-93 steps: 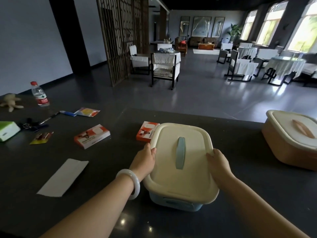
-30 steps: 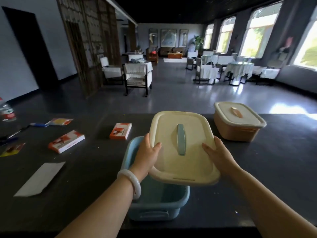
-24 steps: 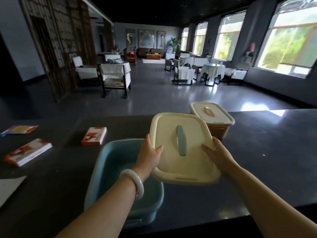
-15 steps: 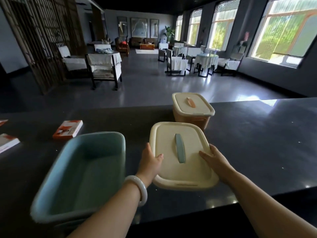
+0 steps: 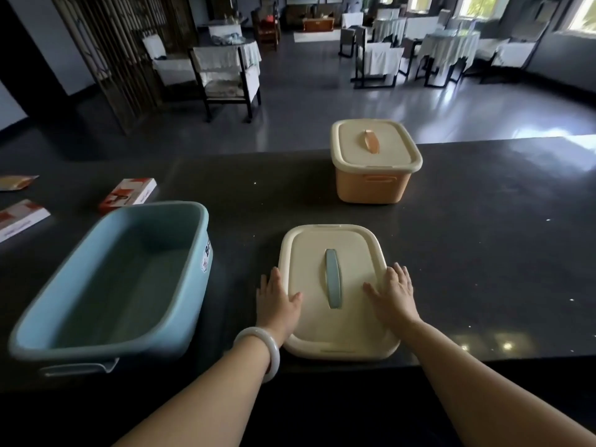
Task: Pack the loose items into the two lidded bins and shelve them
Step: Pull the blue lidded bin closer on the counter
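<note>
Both forearms reach forward over the near edge of the dark counter (image 5: 483, 240), a pale bangle (image 5: 262, 350) on the left wrist. The left hand (image 5: 277, 300) lies flat with straight fingers pointing away from the person. Its thumb rests on the left margin of the cream lid (image 5: 322, 246), and its fingers run alongside that edge. Whether they press on the counter or hover just above it is hard to tell from this angle. The right hand (image 5: 392, 298) mirrors it on the lid's right margin, palm down and fingers spread and relaxed, with the thumb angled inward across the top. Neither hand grips anything. The lid lies flat on the counter, top side up, near the front edge. Its long axis runs straight away from the person, and the blue handle (image 5: 333, 283) in its middle lies along the same line. Just to its left stands the blue bin (image 5: 190, 206), uncovered and turned somewhat askew, showing only its own bare walls and floor inside. Beyond the lid, farther back on the counter, sits the orange bin (image 5: 374, 190) with its own cream lid (image 5: 387, 150) seated on top, so its contents are hidden. A red-and-white box (image 5: 129, 195) lies behind the blue bin, with another box (image 5: 19, 219) and a flat packet (image 5: 16, 182) at the left edge.
</note>
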### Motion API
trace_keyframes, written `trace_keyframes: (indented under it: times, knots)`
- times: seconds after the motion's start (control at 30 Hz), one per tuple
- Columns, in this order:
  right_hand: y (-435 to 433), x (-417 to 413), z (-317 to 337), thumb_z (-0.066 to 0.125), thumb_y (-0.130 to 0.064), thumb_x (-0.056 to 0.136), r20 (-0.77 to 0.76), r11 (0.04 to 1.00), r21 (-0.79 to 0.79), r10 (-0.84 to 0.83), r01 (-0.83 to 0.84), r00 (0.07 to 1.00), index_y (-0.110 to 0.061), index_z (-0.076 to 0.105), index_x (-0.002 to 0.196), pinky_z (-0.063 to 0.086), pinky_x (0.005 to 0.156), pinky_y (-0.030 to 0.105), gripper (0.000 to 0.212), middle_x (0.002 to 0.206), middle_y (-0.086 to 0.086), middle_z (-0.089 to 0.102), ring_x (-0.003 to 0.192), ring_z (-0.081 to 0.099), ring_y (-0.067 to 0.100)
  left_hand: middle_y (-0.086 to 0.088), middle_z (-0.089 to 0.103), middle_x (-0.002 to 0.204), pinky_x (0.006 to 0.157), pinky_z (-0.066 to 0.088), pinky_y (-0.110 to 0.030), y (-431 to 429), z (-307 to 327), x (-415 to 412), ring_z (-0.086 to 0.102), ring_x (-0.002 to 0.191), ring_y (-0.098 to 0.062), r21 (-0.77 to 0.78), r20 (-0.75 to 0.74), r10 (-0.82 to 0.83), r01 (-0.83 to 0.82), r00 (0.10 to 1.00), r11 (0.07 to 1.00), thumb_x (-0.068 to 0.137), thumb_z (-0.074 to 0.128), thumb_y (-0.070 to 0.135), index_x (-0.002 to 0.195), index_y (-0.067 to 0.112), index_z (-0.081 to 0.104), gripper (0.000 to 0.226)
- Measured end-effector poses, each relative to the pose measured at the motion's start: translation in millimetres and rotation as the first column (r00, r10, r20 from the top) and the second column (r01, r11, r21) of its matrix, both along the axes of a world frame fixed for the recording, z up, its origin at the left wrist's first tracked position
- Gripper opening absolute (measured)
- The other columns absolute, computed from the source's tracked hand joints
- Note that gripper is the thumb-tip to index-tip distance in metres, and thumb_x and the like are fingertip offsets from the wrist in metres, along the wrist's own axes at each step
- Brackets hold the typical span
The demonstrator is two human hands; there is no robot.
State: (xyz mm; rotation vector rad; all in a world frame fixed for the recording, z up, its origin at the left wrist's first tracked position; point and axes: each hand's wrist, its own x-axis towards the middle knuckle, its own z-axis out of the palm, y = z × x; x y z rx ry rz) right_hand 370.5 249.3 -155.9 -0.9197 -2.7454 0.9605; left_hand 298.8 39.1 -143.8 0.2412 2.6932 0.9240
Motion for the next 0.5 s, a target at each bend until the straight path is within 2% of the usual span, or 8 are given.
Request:
trace_keyframes:
  times: [0.1, 0.3, 0.4, 0.5]
  knots:
    - [-4.1, 0.3, -6.2, 0.039, -0.046, 0.098, 0.034, 0.996, 0.093, -0.011, 0.008, 0.999, -0.003, 0.014, 0.151, -0.001, 0.120, 0.033, 0.072, 0.161, 0.008, 0.003, 0.148, -0.008, 0.018, -0.004, -0.003, 0.164, 0.120, -0.004, -0.036, 1.3, -8.6, 2.7, -0.005, 0.150, -0.023, -0.166, -0.093, -0.092, 0.076, 0.991, 0.983, 0.102, 0.035, 0.038, 0.154, 0.009, -0.005, 0.072]
    - [-7.2, -1.6, -3.0, 0.029, -0.050, 0.099, 0.124, 0.988, 0.154, -0.024, 0.005, 0.992, -0.004, 0.003, 0.153, -0.004, 0.120, 0.031, 0.075, 0.162, 0.007, -0.003, 0.148, -0.010, 0.017, -0.004, -0.006, 0.164, 0.122, -0.002, -0.038, -1.8, -5.5, 0.4, -0.004, 0.150, -0.022, -0.304, -0.058, -0.161, 0.136, 0.985, 0.943, 0.102, 0.026, 0.046, 0.153, 0.011, -0.010, 0.072]
    - [-4.5, -3.0, 6.1, 0.031, -0.050, 0.099, 0.147, 0.990, 0.139, -0.010, -0.011, 0.989, -0.005, 0.003, 0.153, -0.003, 0.120, 0.034, 0.075, 0.162, 0.009, -0.002, 0.148, -0.008, 0.021, -0.005, 0.000, 0.164, 0.122, 0.003, -0.045, -5.4, 7.0, -2.1, -0.001, 0.150, -0.026, -0.355, -0.010, -0.211, 0.194, 0.977, 0.914, 0.102, 0.026, 0.048, 0.154, 0.016, -0.007, 0.070]
    - [-8.1, -8.5, 21.1, 0.034, -0.047, 0.100, 0.113, 0.987, 0.157, 0.027, -0.045, 0.993, -0.008, 0.006, 0.153, -0.001, 0.121, 0.034, 0.072, 0.162, 0.009, 0.002, 0.148, -0.005, 0.022, -0.007, 0.011, 0.162, 0.121, 0.008, -0.048, -9.6, 25.2, -0.5, 0.007, 0.149, -0.028, -0.399, -0.062, -0.293, 0.246, 0.954, 0.884, 0.102, 0.029, 0.045, 0.155, 0.018, 0.004, 0.064]
